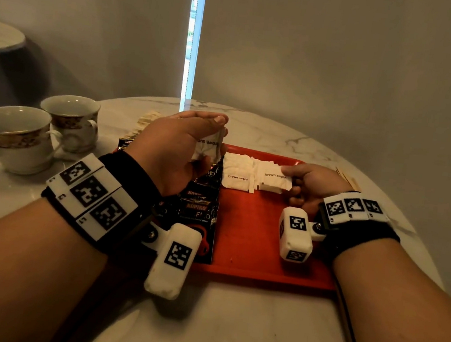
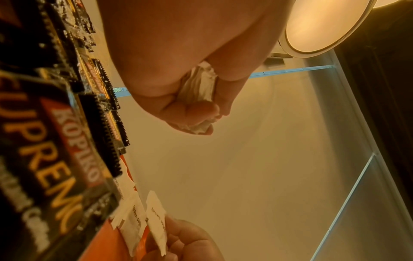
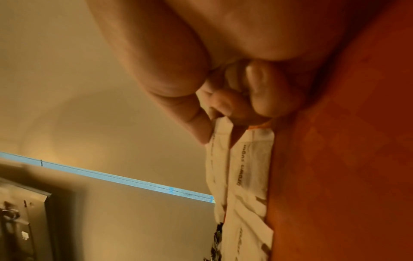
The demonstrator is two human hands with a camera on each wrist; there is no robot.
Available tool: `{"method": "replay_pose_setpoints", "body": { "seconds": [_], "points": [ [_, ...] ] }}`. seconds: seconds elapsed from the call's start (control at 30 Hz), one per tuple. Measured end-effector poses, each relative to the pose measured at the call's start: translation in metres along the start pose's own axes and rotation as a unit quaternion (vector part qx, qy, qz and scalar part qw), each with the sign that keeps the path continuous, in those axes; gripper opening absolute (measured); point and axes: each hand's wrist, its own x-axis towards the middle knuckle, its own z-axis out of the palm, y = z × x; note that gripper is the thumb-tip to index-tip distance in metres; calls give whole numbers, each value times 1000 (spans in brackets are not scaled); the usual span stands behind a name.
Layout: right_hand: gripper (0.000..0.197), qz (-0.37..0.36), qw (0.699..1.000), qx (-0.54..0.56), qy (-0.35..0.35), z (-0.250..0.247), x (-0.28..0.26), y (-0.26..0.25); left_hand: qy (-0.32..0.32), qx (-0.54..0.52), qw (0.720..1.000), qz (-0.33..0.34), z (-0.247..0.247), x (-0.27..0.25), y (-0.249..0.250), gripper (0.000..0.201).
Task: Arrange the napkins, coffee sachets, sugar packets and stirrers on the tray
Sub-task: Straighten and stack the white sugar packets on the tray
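Observation:
A red tray (image 1: 250, 238) lies on the marble table. Black Kopiko coffee sachets (image 1: 200, 207) overlap along its left side, close up in the left wrist view (image 2: 55, 159). White brown sugar packets (image 1: 239, 176) lie in a row at its far edge. My left hand (image 1: 211, 141) is raised over the tray's far left and grips a bunch of sugar packets (image 1: 209, 146), seen crumpled in the fist (image 2: 198, 88). My right hand (image 1: 296, 179) rests low on the tray and pinches one sugar packet (image 1: 274, 176) by its right end (image 3: 220, 141).
Two gold-trimmed teacups (image 1: 14, 135) (image 1: 74, 120) stand at the table's left. A pale stack, likely napkins (image 1: 144, 125), lies behind my left hand. Wooden stirrers (image 1: 348, 179) lie off the tray's right edge. Curtains hang close behind the table.

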Motion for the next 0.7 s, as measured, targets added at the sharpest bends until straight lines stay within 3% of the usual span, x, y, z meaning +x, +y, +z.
{"method": "replay_pose_setpoints", "body": {
  "seconds": [0.4, 0.7],
  "points": [
    [10, 14, 999, -37, -3, -2, 5, 1, -12, -4, 1000, 4, 1, -1, 0, 6],
    [19, 10, 999, -45, 21, -4, 10, 3, 0, 4, 1000, -2, 2, -1, -1, 6]
  ]
}}
